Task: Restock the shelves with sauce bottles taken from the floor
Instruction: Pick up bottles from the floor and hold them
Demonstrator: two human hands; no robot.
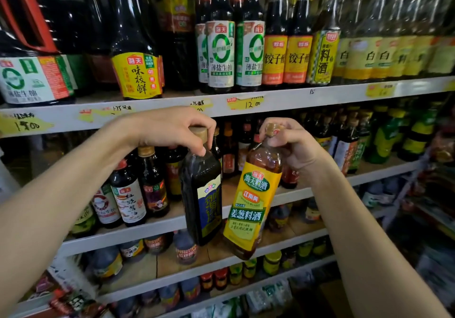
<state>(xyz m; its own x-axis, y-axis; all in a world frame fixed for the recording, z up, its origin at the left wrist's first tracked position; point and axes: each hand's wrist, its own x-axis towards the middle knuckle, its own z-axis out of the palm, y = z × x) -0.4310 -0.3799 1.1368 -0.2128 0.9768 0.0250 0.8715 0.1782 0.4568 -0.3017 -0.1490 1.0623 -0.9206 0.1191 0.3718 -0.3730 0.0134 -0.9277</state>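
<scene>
Shelves [295,98] fill the whole frame, and I can make out four boards, all packed with more bottles than I could count. The gap that matters is the bare patch of the second board down, mid-frame.

In front of that gap hang the two bottles being stocked, one per hand, and neither is on a board yet. The dark bottle [202,194] hangs roughly upright, just left of centre. The yellow bottle [251,202] is right beside it, tilted with its base swung toward the lower middle. Both look full nearly to the neck, so I'd say they're heavy for their size, stiff-walled and glossy enough to slip. I can't tell whether they're glass or plastic, so treat them as breakable.

The left hand [170,130] has its fingertips clamped round the dark one's cap from above. The right hand [293,145] has fingers curled tight round the yellow one's cap and neck. That's two hands and two cap grips — fine for carrying, but wobbly for placing. I'd hold the body at the label, or support the base, before sliding them in.
</scene>
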